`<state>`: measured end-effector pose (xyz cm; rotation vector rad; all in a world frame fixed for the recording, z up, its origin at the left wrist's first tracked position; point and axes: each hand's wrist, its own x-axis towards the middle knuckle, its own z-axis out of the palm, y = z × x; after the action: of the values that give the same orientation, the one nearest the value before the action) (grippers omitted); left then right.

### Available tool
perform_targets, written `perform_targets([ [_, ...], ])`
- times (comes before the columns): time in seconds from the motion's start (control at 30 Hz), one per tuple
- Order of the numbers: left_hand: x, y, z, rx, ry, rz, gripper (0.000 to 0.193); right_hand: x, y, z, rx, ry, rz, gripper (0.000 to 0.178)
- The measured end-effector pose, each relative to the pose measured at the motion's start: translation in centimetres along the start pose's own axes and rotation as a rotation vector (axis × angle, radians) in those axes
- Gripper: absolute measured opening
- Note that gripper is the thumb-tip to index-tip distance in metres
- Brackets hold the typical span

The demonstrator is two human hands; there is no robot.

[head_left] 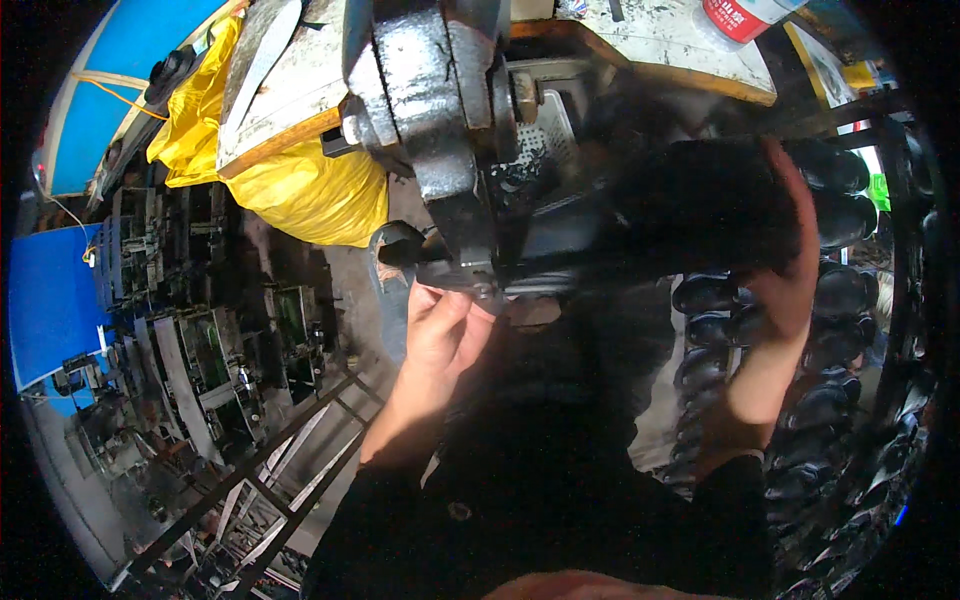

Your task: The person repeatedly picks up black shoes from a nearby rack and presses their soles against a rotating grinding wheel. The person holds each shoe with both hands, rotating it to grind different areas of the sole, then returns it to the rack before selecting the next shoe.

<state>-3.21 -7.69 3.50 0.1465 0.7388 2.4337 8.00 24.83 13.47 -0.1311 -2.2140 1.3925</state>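
Note:
A long black boot (660, 215), dark and smeared by motion, lies across the middle. Its left end reaches under the worn metal head (430, 110) of a machine. At the head's lower tip, my left hand (450, 325) is closed, with thumb and fingertips pinching the boot's dark edge. Farther right, my right hand (785, 290) wraps round the boot's other end, one finger stretched up along it. Part of the right hand's grip is hidden behind the dark material.
Racks of shiny black footwear (830, 290) stand close on the right. A yellow sack (310, 195) hangs below the white worktable (290, 80). Behind the machine head sits a white perforated basket (545, 135). A red and white tub (735, 20) stands far right. Metal frames (290, 480) fill the left.

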Motion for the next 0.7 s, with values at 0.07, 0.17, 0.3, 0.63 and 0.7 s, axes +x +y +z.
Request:
perform_targets([
  [0.07, 0.0, -0.3, -1.3, -0.086, -0.040, -0.036, 0.054, 0.5, -0.9, -0.3, 0.002, -0.036, -0.062, 0.105],
  [0.17, 0.1, -0.5, -1.7, -0.206, 0.011, -0.106, 0.048, 0.3, -2.0, 0.0, 0.017, -0.067, -0.100, 0.107],
  [0.3, -0.7, -0.2, -4.0, -0.251, 0.057, -0.083, 0.050, 0.0, -3.6, 2.4, 0.025, -0.081, -0.038, 0.110],
  [0.63, -3.5, 7.8, -6.7, 0.071, 0.353, 0.114, 0.046, -1.7, -3.6, 11.5, 0.196, -0.150, 0.227, 0.098],
  [0.7, -3.9, 9.3, -6.1, 0.256, 0.425, 0.238, 0.045, -1.6, -2.7, 13.3, 0.239, -0.181, 0.120, 0.093],
])
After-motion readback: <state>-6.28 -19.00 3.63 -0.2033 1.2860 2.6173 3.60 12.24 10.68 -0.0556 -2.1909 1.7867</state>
